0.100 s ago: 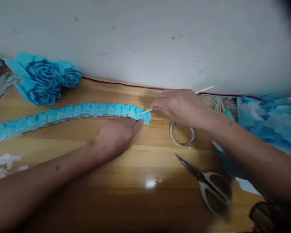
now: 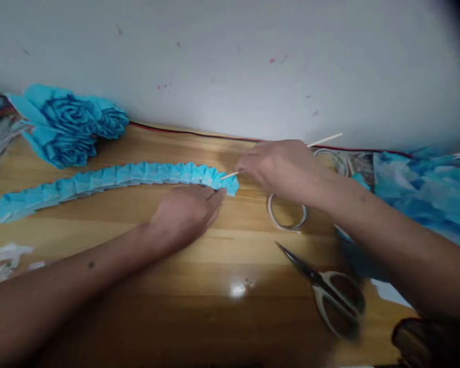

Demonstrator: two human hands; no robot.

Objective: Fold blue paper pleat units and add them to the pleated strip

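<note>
A long pleated strip of blue crepe paper (image 2: 111,180) lies across the wooden table (image 2: 199,266). My left hand (image 2: 186,212) rests on the table with its fingers closed on the strip's right end. My right hand (image 2: 279,166) pinches a thin wooden stick (image 2: 324,139). The stick's tip (image 2: 230,175) touches that same end of the strip, and its far end pokes out behind the hand.
Finished blue paper roses (image 2: 71,122) lie at the back left. A tape ring (image 2: 287,212) sits under my right wrist. Scissors (image 2: 325,289) lie at the front right. Loose blue paper (image 2: 425,189) is heaped at the right, white scraps (image 2: 7,255) at the left edge.
</note>
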